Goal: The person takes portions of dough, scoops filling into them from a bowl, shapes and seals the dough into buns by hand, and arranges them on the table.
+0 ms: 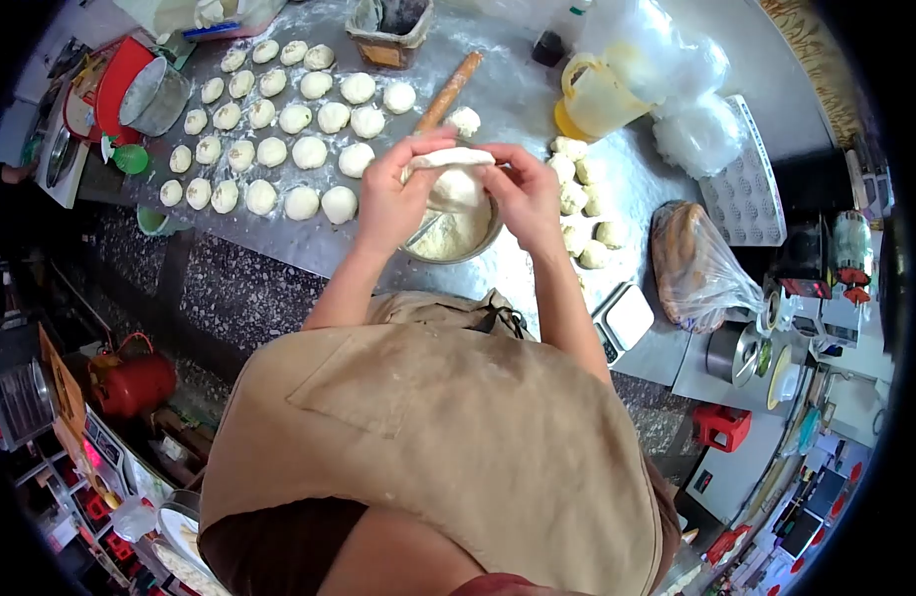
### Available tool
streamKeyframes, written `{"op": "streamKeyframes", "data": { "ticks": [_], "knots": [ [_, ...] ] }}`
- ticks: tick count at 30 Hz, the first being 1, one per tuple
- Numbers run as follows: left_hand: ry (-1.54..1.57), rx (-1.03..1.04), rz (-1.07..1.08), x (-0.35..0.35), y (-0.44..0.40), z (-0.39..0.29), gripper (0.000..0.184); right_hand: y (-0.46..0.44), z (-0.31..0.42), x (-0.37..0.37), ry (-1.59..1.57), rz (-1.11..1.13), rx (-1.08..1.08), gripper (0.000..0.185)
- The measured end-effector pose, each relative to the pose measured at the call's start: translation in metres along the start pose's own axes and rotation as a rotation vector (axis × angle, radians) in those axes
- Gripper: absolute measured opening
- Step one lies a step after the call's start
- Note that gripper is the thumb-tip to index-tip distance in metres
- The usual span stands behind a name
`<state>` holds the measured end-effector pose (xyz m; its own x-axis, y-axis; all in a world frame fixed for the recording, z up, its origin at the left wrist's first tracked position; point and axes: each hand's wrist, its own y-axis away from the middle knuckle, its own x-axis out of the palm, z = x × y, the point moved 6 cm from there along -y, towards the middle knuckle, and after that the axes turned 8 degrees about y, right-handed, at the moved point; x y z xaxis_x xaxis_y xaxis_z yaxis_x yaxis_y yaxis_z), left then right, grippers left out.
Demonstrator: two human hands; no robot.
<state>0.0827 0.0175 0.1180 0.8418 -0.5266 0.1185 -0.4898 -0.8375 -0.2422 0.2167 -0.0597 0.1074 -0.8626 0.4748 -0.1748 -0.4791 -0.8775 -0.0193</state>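
Between my two hands, a flattened piece of white dough (452,158) is stretched with its rim raised. My left hand (396,189) pinches its left side, and my right hand (526,195) pinches the right side. Just below the dough is a rounded white lump (460,189); I cannot tell whether it belongs to the dough. Under both hands stands a round bowl (490,236) holding a pale, crumbly or powdery mass (456,234). What looks like a utensil handle (421,230) leans inside its left part. A wooden rolling pin (452,89) lies beyond my left hand.
Rows of round filled dough pieces (271,152) cover the left of the metal table (518,94). More dough balls (574,199) sit right of the bowl. A yellow jug (599,97), a bagged brown item (688,253) and a white scale (629,316) stand farther right.
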Motion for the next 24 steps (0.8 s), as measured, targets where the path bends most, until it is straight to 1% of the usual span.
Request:
{"op": "streamKeyframes", "data": {
  "ticks": [1,2,3,4,5,6,7,8,9,10,11,12,14,15,16,17,18,19,20,21,22,23,24],
  "knots": [
    [0.117,-0.076,-0.012,0.002,0.002,-0.002,0.023,-0.001,0.004,-0.002,0.098,-0.047,-0.055,0.017],
    [0.233,-0.150,-0.026,0.004,0.003,-0.004,0.022,-0.002,0.006,-0.003,0.098,-0.051,-0.049,0.017],
    [0.061,-0.230,0.200,0.005,0.002,-0.003,0.034,-0.003,0.015,-0.003,0.136,-0.048,-0.126,0.016],
    [0.061,-0.230,0.194,0.000,-0.001,0.000,0.034,-0.003,0.024,-0.001,0.174,-0.041,-0.206,0.015],
    [-0.070,-0.236,0.180,-0.007,-0.005,0.007,0.040,-0.004,0.024,-0.001,0.000,-0.017,-0.135,0.015],
    [-0.200,-0.239,0.167,-0.010,-0.010,0.011,0.047,-0.006,0.026,-0.002,-0.001,-0.015,-0.144,0.015],
    [-0.076,-0.239,0.101,-0.012,-0.010,0.012,0.045,-0.008,0.025,-0.002,0.014,0.039,-0.116,0.015],
    [-0.076,-0.238,0.102,-0.010,-0.008,0.014,0.045,-0.008,0.020,-0.002,0.028,0.090,-0.081,0.015],
    [-0.053,-0.162,0.118,-0.004,-0.006,0.010,0.040,-0.008,0.022,-0.002,0.243,0.098,-0.156,0.018],
    [-0.028,-0.085,0.131,0.001,-0.005,0.005,0.034,-0.008,0.021,-0.001,0.243,0.095,-0.151,0.018],
    [-0.070,-0.114,0.121,0.001,-0.005,0.004,0.029,-0.007,0.029,0.001,0.339,0.031,-0.259,0.018],
    [-0.070,-0.115,0.119,-0.001,-0.006,0.006,0.029,-0.005,0.039,0.004,0.433,-0.031,-0.373,0.018],
    [-0.118,-0.240,0.166,-0.005,-0.009,0.019,0.031,-0.007,0.042,0.007,0.379,-0.068,-0.372,0.018],
    [-0.149,-0.198,0.109,-0.006,-0.009,0.018,0.028,-0.004,0.052,0.009,0.394,-0.097,-0.475,0.017],
    [-0.147,-0.195,0.105,-0.005,-0.010,0.018,0.028,-0.001,0.059,0.009,0.410,-0.124,-0.575,0.017],
    [-0.147,-0.197,0.116,-0.002,-0.008,0.018,0.027,-0.006,0.040,0.011,0.393,-0.004,-0.446,0.018],
    [-0.147,-0.200,0.131,0.002,-0.006,0.018,0.026,-0.007,0.038,0.011,0.394,-0.008,-0.438,0.018],
    [0.071,-0.180,0.039,0.011,-0.004,0.006,0.024,-0.009,0.040,0.010,0.472,-0.044,-0.443,0.017],
    [0.073,-0.183,0.041,0.008,-0.005,0.010,0.024,-0.009,0.041,0.010,0.550,-0.077,-0.447,0.017],
    [0.062,-0.204,0.094,0.004,-0.009,0.013,0.025,-0.008,0.044,0.014,0.552,-0.076,-0.448,0.017],
    [0.049,-0.221,0.143,0.003,-0.012,0.015,0.026,-0.005,0.049,0.011,0.441,-0.197,-0.459,0.017],
    [0.074,-0.273,0.059,-0.001,-0.010,0.018,0.028,-0.002,0.052,0.006,0.326,-0.317,-0.466,0.017],
    [0.074,-0.271,0.054,-0.001,-0.010,0.020,0.028,-0.002,0.045,0.005,0.325,-0.313,-0.469,0.017]
  ]
}}
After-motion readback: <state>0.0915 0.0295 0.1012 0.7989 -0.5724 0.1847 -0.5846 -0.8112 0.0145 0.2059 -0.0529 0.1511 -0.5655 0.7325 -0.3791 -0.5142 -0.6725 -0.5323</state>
